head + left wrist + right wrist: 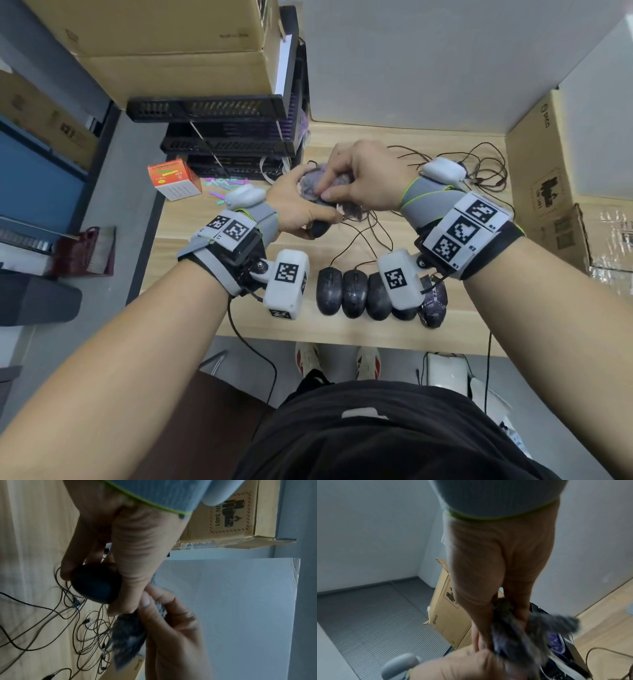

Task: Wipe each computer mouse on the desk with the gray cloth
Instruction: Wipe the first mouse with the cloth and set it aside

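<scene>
The black mouse (pixel 320 228) is gripped in the left hand (pixel 296 209) above the counter (pixel 394 332), while the gray cloth (pixel 317 183) is pinched against it by the right hand (pixel 363 178). Its trailing cable (pixel 363 236) could be snagged in the tangle (judged likely), tugging the mouse loose. The mouse's underside is shown only in the left wrist view; the row of waiting mice (pixel 354 294) only from the head.

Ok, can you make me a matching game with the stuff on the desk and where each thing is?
Things:
1. gray cloth
2. orange box
3. row of mice
4. tangled cables

Places:
A. near edge of the desk
B. in the right hand
C. far right of the desk
D. left end of the desk, by the black trays

Pairs: 1-B, 2-D, 3-A, 4-C
</scene>
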A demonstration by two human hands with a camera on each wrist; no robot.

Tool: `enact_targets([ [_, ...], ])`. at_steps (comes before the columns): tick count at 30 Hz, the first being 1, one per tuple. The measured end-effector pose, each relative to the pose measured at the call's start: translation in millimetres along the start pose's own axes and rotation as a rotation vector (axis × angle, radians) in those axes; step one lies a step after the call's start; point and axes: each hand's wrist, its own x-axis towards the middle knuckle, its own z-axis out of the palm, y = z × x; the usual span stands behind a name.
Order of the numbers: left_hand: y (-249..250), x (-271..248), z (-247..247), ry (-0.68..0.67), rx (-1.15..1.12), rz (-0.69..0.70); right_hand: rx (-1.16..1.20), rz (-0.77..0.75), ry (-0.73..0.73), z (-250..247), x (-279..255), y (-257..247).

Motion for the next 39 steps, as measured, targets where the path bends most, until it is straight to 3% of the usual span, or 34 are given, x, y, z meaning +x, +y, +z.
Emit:
enact_targets([
  [2,-4.3,-0.9,-5.5,0.013,0.025,-0.015,0.122,0.062,-0.193,-2.9,-4.0,0.2],
  [3,-5.4,-2.3,-6.5,0.006,0.032,-0.021,0.154,0.080,-0.184,-2.7,-3.5,2.3],
  [6,-5.1,-3.5,-4.2,-0.043,0.053,-0.035,0.085,0.089,0.127,4.8,4.3,3.3],
  [8,-5.2,-3.5,-5.2,-0.037,0.067,-0.038,0.053,0.068,0.208,12.1,8.8,-1.3],
  [11,-8.6,-1.7,-17.9,0.006,0.078,-0.021,0.141,0.044,-0.065,19.1,8.2,-3.7],
  [13,-10.2,-1.5,-28.1,0.020,0.066,-0.020,0.143,0.066,-0.137,19.1,8.2,3.7],
  [18,-8.0,-0.4,-44.9,-0.035,-0.015,-0.031,0.064,0.425,0.162,21.0,10.4,45.2],
  [22,-1.9,6.7,-64.6,0.051,-0.076,-0.034,0.341,0.417,0.167,24.6,15.5,45.3],
  [27,15.6,11.4,-63.5,-0.082,-0.154,0.151,0.340,0.321,0.185,40.0,36.7,23.6],
  [31,44.2,7.7,-49.2,-0.175,-0.185,0.330,0.315,0.216,0.103,50.5,49.0,27.9],
  [33,62.8,5.9,-42.1,-0.166,-0.191,0.410,0.236,0.241,0.169,51.1,53.9,39.8],
  [37,86.0,7.1,-29.5,-0.116,-0.123,0.455,0.313,0.535,0.444,42.4,60.9,71.7],
  [39,94.5,8.7,-16.0,-0.074,-0.081,0.435,0.422,0.490,0.433,22.0,63.9,85.4],
])
